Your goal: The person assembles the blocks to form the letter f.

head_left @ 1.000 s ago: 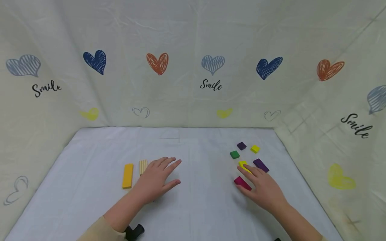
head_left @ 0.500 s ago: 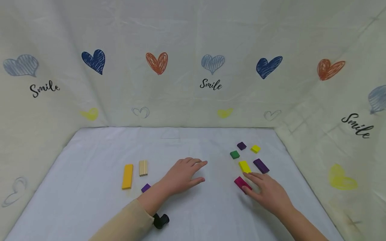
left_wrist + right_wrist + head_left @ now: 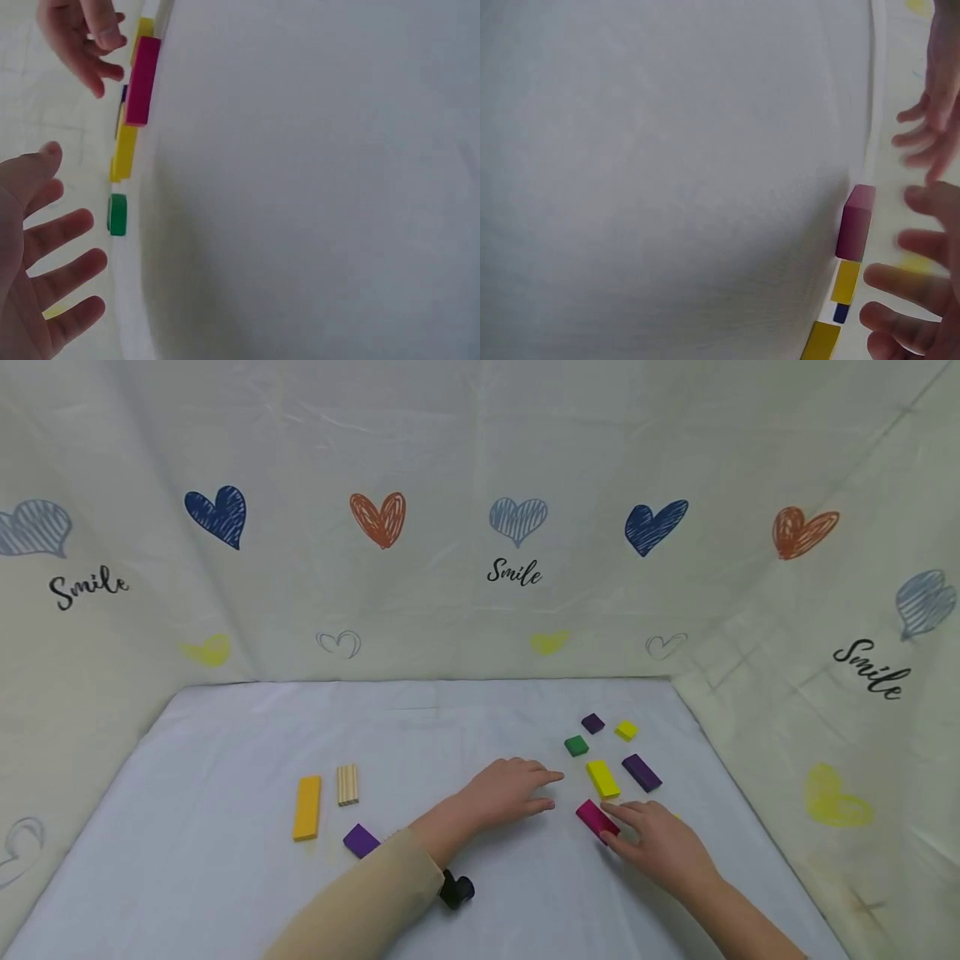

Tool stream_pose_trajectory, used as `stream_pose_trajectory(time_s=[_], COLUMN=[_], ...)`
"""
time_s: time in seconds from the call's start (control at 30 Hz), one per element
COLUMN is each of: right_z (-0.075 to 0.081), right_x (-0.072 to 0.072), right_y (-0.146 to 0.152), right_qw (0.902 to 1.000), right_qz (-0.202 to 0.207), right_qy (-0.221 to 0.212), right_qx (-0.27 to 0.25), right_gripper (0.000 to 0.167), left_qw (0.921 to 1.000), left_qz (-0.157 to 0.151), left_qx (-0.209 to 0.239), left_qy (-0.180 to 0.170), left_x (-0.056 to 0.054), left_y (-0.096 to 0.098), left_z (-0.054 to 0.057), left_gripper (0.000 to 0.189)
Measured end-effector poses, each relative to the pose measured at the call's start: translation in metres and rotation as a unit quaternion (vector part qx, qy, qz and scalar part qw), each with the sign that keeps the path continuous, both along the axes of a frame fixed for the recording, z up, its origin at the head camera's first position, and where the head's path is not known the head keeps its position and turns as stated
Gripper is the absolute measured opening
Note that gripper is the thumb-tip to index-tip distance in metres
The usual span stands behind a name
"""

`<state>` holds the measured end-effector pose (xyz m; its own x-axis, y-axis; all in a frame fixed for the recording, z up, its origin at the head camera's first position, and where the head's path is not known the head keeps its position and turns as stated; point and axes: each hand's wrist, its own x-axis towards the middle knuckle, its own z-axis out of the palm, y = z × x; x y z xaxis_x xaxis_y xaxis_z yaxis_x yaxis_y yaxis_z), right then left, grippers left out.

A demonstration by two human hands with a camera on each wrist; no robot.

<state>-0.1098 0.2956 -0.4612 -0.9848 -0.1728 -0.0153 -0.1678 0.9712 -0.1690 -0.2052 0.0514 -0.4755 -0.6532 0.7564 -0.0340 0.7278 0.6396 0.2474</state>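
A magenta block (image 3: 596,820) lies on the white cloth right of centre, partly behind the thumb of my right hand (image 3: 663,845). That hand hovers above it with fingers spread; in the right wrist view a gap shows between the fingers (image 3: 904,289) and the blocks. My left hand (image 3: 508,792) is held above the cloth, left of the magenta block, its fingers extended and holding nothing. Just beyond lie a long yellow block (image 3: 603,778), a green block (image 3: 577,745) and a purple block (image 3: 641,772). My right hand mostly hides another yellow piece (image 3: 678,816).
Farther back sit a small dark purple block (image 3: 592,723) and a small yellow block (image 3: 626,730). To the left are an orange block (image 3: 307,808), a ribbed wooden piece (image 3: 347,785) and a purple block (image 3: 362,841) beside my left sleeve. Printed cloth walls enclose the table.
My left hand has swept right across the cloth, uncovering the ribbed piece and the left purple block. My right hand has drawn back slightly, uncovering the long yellow block. The head view has shifted a little.
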Motion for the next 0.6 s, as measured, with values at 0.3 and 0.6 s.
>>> stream_pose_trajectory(time_s=[0.3,0.6], right_z=[-0.003,-0.005], right_x=[-0.002,-0.002], right_y=[0.0,0.001], right_qw=[0.9998,0.9998], right_qz=[-0.007,0.006], right_qy=[-0.02,-0.018], right_qx=[0.001,-0.008], right_gripper=[0.049,0.046], left_qw=[0.9991,0.9992], left_qz=[-0.001,-0.011], left_qx=[-0.016,-0.031], left_qy=[-0.039,-0.022], left_x=[-0.005,-0.005], left_y=[0.041,0.054], left_z=[-0.01,-0.011], left_gripper=[0.049,0.042])
